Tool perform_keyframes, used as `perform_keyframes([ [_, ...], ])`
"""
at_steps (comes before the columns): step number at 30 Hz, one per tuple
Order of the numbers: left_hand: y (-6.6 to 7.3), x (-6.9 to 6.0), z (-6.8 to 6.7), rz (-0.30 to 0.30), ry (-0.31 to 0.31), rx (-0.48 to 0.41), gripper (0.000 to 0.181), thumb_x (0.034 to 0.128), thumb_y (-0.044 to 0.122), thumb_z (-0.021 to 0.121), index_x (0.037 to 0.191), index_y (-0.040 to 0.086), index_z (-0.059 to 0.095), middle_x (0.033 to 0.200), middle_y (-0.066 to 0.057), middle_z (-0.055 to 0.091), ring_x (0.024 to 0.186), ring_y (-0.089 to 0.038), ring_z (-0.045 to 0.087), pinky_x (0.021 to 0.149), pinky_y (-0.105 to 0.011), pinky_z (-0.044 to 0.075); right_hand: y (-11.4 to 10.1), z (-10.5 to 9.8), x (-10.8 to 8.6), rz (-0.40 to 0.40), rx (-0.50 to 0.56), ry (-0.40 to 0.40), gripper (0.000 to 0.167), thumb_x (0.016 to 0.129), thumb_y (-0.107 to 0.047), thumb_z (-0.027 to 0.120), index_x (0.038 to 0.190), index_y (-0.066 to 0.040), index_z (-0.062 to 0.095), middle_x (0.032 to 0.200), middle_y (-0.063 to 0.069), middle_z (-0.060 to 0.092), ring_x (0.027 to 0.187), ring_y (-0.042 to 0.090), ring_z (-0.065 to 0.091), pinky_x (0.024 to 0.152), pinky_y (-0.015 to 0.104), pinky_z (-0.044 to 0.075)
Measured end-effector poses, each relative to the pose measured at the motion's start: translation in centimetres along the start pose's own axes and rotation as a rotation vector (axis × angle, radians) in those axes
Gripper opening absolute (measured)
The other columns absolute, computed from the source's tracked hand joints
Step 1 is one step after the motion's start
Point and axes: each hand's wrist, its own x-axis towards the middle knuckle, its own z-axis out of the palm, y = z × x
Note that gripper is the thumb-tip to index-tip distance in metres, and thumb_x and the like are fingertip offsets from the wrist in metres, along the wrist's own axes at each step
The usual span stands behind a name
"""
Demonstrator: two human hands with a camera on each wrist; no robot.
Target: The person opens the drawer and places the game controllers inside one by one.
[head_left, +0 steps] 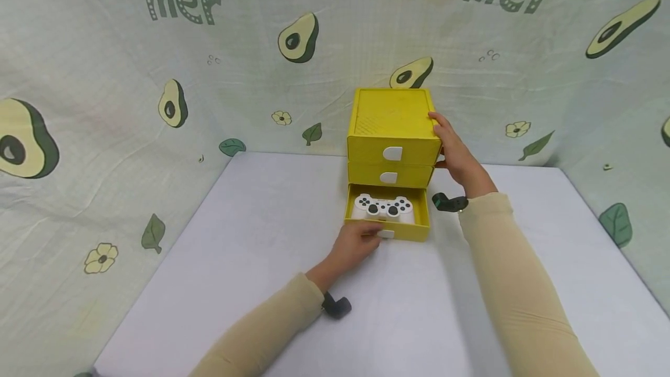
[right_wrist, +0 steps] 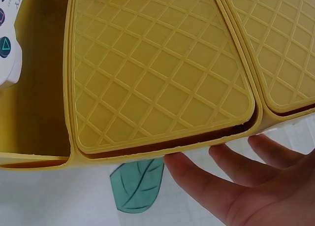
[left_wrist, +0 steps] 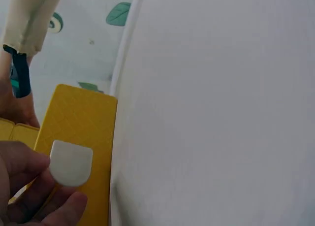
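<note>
A yellow drawer unit (head_left: 394, 110) stands against the back cloth, its lowest drawer (head_left: 423, 217) pulled out. Inside that drawer lies a white game controller (head_left: 384, 207) with dark sticks and buttons. At the drawer's front, my left hand (head_left: 357, 243) pinches the white drawer handle (left_wrist: 72, 163); its fingers partly hide the panel's top edge. My right hand (head_left: 458, 153) rests on the unit's right side near the top. Fairly straight fingers (right_wrist: 202, 181) touch the side wall in the right wrist view.
Two upper drawers with white handles (head_left: 392, 153) are closed. A white table (head_left: 272, 208) spreads around the unit. Behind and beside it hangs a cloth (head_left: 235, 86) printed with avocados and leaves. Dark wrist cameras (head_left: 337, 306) sit at both sleeves.
</note>
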Motion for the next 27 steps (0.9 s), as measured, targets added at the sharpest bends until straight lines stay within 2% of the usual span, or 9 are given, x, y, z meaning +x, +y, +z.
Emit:
perform_keyframes([
  [5,-0.1,0.1,0.7,0.049,0.078,0.089,0.023,0.0892,0.009,0.064,0.11,0.013,0.074,0.108,0.001,0.073,0.103,-0.011,0.066,0.088,-0.021,0.052,-1.1,0.3,-0.9,0.003,0.008,-0.01,0.051,0.102,-0.05,0.018,0.151,-0.045,0.007,0.164,0.007,-0.001,0.139,0.047,0.026,0.107,0.069,0.027],
  [9,0.3,0.1,1.1,0.062,0.115,0.118,0.02,0.0897,0.008,0.064,0.105,0.013,0.075,0.104,0.001,0.073,0.1,-0.011,0.066,0.085,-0.02,0.053,-2.2,0.7,-2.0,-0.005,0.004,-0.018,0.052,0.102,-0.049,0.017,0.153,-0.041,0.006,0.164,0.008,-0.003,0.139,0.049,0.025,0.107,0.069,0.027],
  [14,0.8,0.1,1.4,0.041,0.158,0.144,0.017,0.0885,0.007,0.066,0.101,0.013,0.076,0.1,0.001,0.073,0.096,-0.01,0.066,0.081,-0.018,0.053,-2.2,0.7,-2.0,-0.008,-0.002,-0.013,0.052,0.102,-0.049,0.017,0.153,-0.042,0.006,0.164,0.008,-0.003,0.139,0.049,0.024,0.106,0.069,0.027],
  [21,0.9,0.5,1.9,0.004,0.205,0.133,0.013,0.0869,0.009,0.069,0.097,0.014,0.077,0.093,0.002,0.073,0.088,-0.008,0.065,0.075,-0.016,0.052,-0.1,0.0,-0.1,-0.015,-0.015,0.008,0.05,0.101,-0.055,0.015,0.15,-0.05,0.006,0.164,0.005,-0.002,0.14,0.047,0.025,0.106,0.07,0.028],
  [24,0.7,0.7,2.1,0.007,0.22,0.124,0.012,0.0866,0.009,0.069,0.095,0.013,0.077,0.092,0.002,0.073,0.088,-0.008,0.065,0.076,-0.016,0.053,0.0,0.1,-0.1,-0.017,-0.021,0.013,0.05,0.101,-0.055,0.015,0.15,-0.05,0.007,0.164,0.005,0.0,0.139,0.046,0.027,0.105,0.069,0.029],
  [27,0.7,0.9,2.2,-0.005,0.226,0.106,0.012,0.0864,0.009,0.069,0.095,0.013,0.076,0.092,0.002,0.073,0.088,-0.007,0.065,0.076,-0.016,0.053,-0.8,0.4,-0.8,-0.014,-0.017,0.008,0.051,0.102,-0.051,0.015,0.152,-0.046,0.006,0.164,0.006,0.0,0.138,0.046,0.028,0.105,0.068,0.029],
])
